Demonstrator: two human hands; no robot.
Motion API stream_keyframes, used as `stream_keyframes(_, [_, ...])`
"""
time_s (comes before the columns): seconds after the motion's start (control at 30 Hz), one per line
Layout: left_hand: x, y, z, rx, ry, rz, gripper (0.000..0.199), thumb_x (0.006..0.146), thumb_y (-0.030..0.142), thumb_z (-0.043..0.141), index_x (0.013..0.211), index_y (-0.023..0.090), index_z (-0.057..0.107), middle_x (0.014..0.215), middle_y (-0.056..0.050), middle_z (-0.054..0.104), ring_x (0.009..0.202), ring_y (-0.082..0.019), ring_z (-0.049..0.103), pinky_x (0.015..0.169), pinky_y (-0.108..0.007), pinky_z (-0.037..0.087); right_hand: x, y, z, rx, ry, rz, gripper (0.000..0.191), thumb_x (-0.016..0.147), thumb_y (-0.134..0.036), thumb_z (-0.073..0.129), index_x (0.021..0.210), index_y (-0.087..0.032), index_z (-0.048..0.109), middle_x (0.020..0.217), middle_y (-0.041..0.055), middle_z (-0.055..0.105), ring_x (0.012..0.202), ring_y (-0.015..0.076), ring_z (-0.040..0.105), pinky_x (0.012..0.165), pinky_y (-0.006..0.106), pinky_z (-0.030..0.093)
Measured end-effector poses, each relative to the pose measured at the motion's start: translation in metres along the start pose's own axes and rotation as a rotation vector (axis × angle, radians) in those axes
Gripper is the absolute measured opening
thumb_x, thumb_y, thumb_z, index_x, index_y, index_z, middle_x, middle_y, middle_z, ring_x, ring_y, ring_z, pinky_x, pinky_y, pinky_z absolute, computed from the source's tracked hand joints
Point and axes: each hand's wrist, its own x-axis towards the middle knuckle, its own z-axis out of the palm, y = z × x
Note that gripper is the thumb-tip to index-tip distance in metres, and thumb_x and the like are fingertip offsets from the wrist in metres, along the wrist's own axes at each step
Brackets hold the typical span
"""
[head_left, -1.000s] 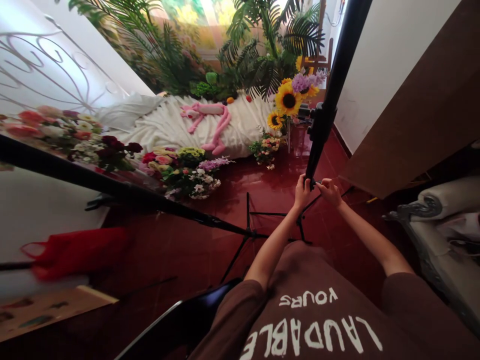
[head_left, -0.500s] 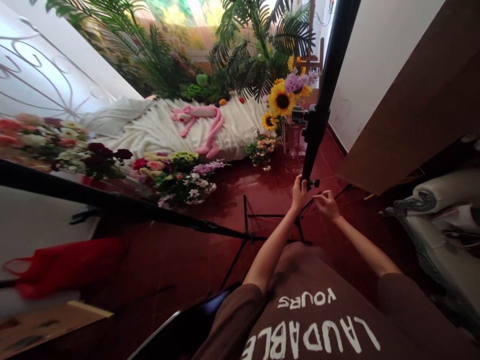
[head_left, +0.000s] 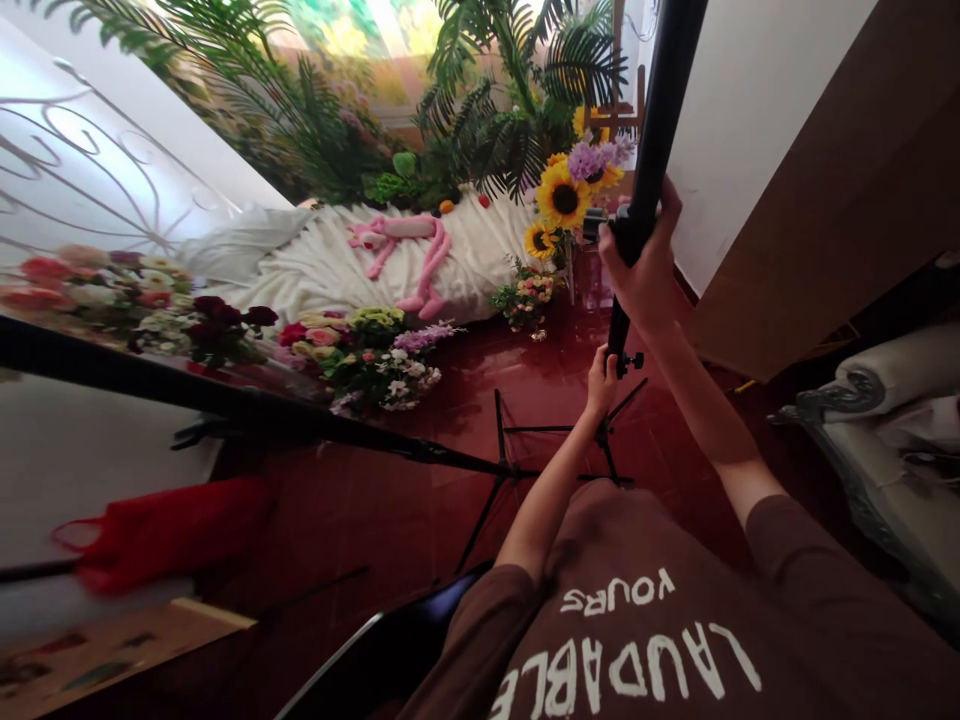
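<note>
A black telescoping light stand [head_left: 670, 85] rises at a slant in front of me, its spread legs on the floor. Low on the pole, beside a small black clamp knob [head_left: 635, 362], my left hand [head_left: 602, 381] is wrapped round it. Higher up, my right hand [head_left: 646, 270] grips the same pole around its upper collar, with thumb and fingers on either side. Another black locking knob [head_left: 595, 224] sticks out to the left, next to my right thumb. My right palm hides part of the collar.
A second black stand [head_left: 247, 395] slants across the left. Flower bunches [head_left: 397, 365] and a pink plush toy [head_left: 409, 235] on white cloth [head_left: 480, 260] lie ahead, with sunflowers [head_left: 562, 195] beside the pole. A red bag [head_left: 172, 530] is at left, a pale sofa [head_left: 900, 420] at right.
My right hand has moved up from beside the lower knob and closed round the pole at the upper collar. My left hand keeps its hold low on the pole.
</note>
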Motion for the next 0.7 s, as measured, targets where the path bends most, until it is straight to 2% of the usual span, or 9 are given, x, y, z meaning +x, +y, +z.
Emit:
stream_keyframes(0.1, [0.0, -0.001, -0.007, 0.006, -0.052, 0.027, 0.047, 0.092, 0.054, 0.04, 0.117, 0.017, 0.054, 0.092, -0.007, 0.066, 0.076, -0.012, 0.06, 0.071, -0.025, 0.048, -0.002, 0.011, 0.009, -0.027, 0.121, 0.146, 0.06, 0.094, -0.054, 0.041, 0.142, -0.025, 0.019, 0.094, 0.0017, 0.054, 0.086, 0.02, 0.066, 0.078, 0.041, 0.055])
stream_keyframes(0.13, [0.0, -0.001, -0.009, 0.004, -0.073, 0.037, 0.046, 0.092, 0.053, 0.041, 0.119, 0.017, 0.053, 0.093, -0.007, 0.066, 0.076, -0.012, 0.061, 0.072, -0.025, 0.048, -0.007, 0.016, 0.011, -0.034, 0.127, 0.16, 0.059, 0.094, -0.055, 0.043, 0.139, -0.025, 0.022, 0.091, 0.0009, 0.055, 0.082, 0.0199, 0.066, 0.076, 0.041, 0.055])
stream_keyframes(0.27, [0.0, -0.005, -0.014, 0.015, -0.133, 0.066, 0.045, 0.093, 0.049, 0.043, 0.125, 0.018, 0.049, 0.096, -0.007, 0.067, 0.077, -0.013, 0.062, 0.073, -0.026, 0.049, -0.034, 0.041, 0.016, -0.082, 0.045, 0.118, 0.051, 0.095, -0.056, 0.037, 0.135, -0.026, 0.03, 0.102, 0.0052, 0.057, 0.09, 0.0207, 0.064, 0.077, 0.037, 0.055])
stream_keyframes(0.5, [0.002, -0.009, -0.015, 0.038, -0.135, 0.116, 0.042, 0.093, 0.044, 0.043, 0.126, 0.018, 0.049, 0.108, -0.011, 0.065, 0.091, -0.017, 0.062, 0.084, -0.031, 0.048, -0.092, 0.058, 0.026, -0.09, -0.141, 0.395, 0.052, 0.093, -0.06, 0.037, 0.13, -0.023, 0.036, 0.093, 0.006, 0.062, 0.09, 0.0199, 0.062, 0.077, 0.032, 0.053])
stream_keyframes(0.6, [0.002, -0.013, -0.015, 0.049, -0.131, 0.096, 0.042, 0.092, 0.044, 0.046, 0.124, 0.018, 0.05, 0.103, -0.011, 0.066, 0.089, -0.017, 0.062, 0.083, -0.031, 0.048, -0.101, 0.058, 0.025, -0.054, -0.192, 0.416, 0.05, 0.092, -0.06, 0.041, 0.129, -0.027, 0.039, 0.093, 0.0046, 0.063, 0.092, 0.0205, 0.063, 0.076, 0.032, 0.053])
stream_keyframes(0.7, [0.002, -0.014, -0.014, 0.045, -0.105, 0.092, 0.042, 0.091, 0.046, 0.047, 0.122, 0.019, 0.051, 0.102, -0.01, 0.065, 0.089, -0.016, 0.062, 0.083, -0.03, 0.048, -0.105, 0.059, 0.018, -0.014, -0.225, 0.375, 0.052, 0.092, -0.058, 0.045, 0.133, -0.027, 0.037, 0.098, 0.005, 0.063, 0.093, 0.0197, 0.064, 0.079, 0.032, 0.053])
